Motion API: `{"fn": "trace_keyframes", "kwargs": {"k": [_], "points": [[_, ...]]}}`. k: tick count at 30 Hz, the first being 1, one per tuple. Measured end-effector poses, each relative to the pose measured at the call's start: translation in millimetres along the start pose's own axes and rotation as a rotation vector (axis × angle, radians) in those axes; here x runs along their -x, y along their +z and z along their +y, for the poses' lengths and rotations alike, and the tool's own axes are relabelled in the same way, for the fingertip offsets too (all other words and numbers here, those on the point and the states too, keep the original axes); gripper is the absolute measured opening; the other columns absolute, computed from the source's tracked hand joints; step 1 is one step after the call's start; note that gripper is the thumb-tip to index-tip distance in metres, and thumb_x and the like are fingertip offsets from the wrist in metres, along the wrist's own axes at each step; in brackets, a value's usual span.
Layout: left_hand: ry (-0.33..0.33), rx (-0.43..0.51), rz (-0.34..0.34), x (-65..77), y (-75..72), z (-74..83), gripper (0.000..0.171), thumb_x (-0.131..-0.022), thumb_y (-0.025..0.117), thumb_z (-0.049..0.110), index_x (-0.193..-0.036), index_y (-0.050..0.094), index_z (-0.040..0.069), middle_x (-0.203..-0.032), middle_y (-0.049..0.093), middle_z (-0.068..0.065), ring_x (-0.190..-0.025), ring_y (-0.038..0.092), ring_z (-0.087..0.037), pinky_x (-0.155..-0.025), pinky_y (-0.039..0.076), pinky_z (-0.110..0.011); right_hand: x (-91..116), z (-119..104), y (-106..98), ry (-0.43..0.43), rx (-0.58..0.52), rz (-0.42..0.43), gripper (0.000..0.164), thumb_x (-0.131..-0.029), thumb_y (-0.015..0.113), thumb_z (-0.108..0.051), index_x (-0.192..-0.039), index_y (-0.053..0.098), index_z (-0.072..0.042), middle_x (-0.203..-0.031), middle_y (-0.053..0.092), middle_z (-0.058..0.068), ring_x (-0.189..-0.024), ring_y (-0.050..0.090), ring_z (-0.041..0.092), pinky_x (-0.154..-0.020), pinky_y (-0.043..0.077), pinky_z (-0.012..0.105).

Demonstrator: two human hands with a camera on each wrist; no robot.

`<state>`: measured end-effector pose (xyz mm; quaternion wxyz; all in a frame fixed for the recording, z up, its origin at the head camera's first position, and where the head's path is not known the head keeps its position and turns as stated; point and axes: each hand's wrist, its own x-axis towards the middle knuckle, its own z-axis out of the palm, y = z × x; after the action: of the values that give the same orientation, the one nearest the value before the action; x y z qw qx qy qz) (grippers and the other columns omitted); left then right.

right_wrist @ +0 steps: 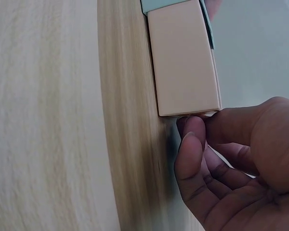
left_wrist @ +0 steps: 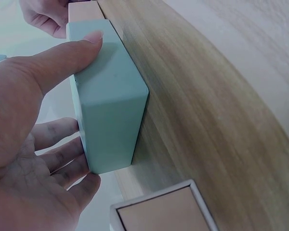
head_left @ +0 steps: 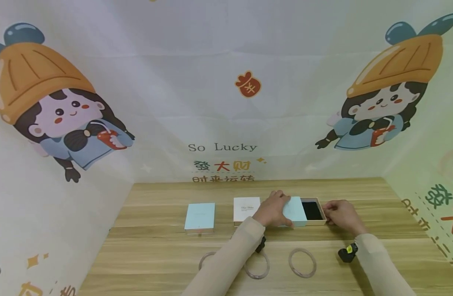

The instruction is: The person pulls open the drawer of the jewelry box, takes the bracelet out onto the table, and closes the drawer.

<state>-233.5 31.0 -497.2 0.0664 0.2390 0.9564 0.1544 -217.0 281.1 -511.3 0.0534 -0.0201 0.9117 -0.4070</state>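
Note:
My left hand (head_left: 272, 209) holds the light-blue sleeve of a drawer-style gift box (head_left: 295, 211), its thumb lying on one side of the sleeve (left_wrist: 111, 72) and the other fingers against the opposite side. Out of the sleeve's right end sticks a pinkish-beige drawer (right_wrist: 183, 57) with a black lining (head_left: 312, 210). At the drawer's outer end, the right hand (head_left: 342, 216) pinches with thumb and curled index finger; the pinched spot is hidden by the fingertips. Just left of the held box lies a white box (head_left: 244, 207), partly behind my left hand.
Another light-blue box (head_left: 200, 216) lies farther left on the wood-grain table (head_left: 156, 246). Nearer to me are three translucent bangles, a right one (head_left: 314, 267), a middle one (head_left: 256, 276) and a left one (head_left: 201, 261), the last partly covered by my left sleeve. A printed cloth backdrop (head_left: 226, 123) stands behind.

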Motion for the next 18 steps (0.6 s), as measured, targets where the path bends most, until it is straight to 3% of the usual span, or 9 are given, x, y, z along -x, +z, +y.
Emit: {"fn": "trace_keyframes", "kwargs": {"k": [18], "points": [[-0.006,0.008,0.0,0.8,-0.6,1.4,0.093,-0.076,0.09,0.046,-0.153,0.048,0.016,-0.143,0.053,0.002,-0.127,0.046,-0.013,-0.103,0.048,-0.025,-3,-10,20,-0.018,-0.056,-0.014,0.02,-0.098,0.058,-0.003,-0.104,0.069,0.013,-0.077,0.07,0.009,-0.068,0.064,0.012,-0.06,0.059,0.028]]}}
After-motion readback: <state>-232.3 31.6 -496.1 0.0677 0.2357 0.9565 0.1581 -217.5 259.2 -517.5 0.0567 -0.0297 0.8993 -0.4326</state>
